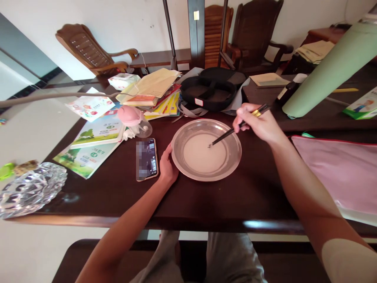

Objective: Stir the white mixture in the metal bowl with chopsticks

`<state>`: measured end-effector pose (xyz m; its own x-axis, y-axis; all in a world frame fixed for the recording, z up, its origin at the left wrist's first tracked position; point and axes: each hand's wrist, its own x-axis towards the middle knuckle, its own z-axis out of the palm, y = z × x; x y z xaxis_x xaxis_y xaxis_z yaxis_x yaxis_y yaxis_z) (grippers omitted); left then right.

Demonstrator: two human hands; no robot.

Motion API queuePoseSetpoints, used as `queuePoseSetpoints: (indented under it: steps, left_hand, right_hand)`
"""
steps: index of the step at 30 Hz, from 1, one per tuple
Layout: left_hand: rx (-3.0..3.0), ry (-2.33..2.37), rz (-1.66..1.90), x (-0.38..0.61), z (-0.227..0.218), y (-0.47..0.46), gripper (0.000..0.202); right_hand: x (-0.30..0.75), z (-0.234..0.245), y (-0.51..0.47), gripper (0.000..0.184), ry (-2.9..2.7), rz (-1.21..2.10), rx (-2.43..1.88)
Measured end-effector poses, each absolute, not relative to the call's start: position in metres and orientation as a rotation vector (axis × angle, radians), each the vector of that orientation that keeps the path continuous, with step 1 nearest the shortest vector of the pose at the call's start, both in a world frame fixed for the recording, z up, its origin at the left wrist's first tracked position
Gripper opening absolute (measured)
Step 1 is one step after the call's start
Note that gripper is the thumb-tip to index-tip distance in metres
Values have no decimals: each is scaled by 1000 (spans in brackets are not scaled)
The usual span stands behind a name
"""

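Observation:
A round metal bowl (235, 159) stands on the dark table, holding a whitish, cloudy liquid (203, 155). My left hand (167, 167) grips the bowl's left side, its fingers partly hidden beneath the rim. In my right hand (257, 122) is a pair of dark chopsticks (225, 135) with gold bands, slanting down over the bowl's right rim. Their tips meet the liquid near its middle, where a small dark speck shows. Just left of my left hand lies a phone (147, 159) with its screen lit.
Behind the bowl sits an open black case (210, 92), beside stacked books (153, 92). A pink-lidded bottle (134, 120), booklets (97, 133) and a glass dish (35, 188) are at left. Rightward are a tall green cylinder (332, 67), a dark bottle (290, 88) and a pink pouch (338, 169).

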<state>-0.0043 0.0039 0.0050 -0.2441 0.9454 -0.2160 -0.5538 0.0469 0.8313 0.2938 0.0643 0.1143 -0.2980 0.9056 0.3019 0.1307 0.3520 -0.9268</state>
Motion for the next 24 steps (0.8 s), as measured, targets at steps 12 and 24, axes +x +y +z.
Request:
queuePoseSetpoints:
  steps: [12, 24]
  left_hand:
    - [558, 1023, 1519, -4, 5, 3, 39]
    - [570, 1029, 1506, -7, 2, 4, 45]
  right_hand:
    - [280, 108, 62, 64, -1791, 1174, -912]
    - [283, 116, 54, 65, -1819, 1271, -902]
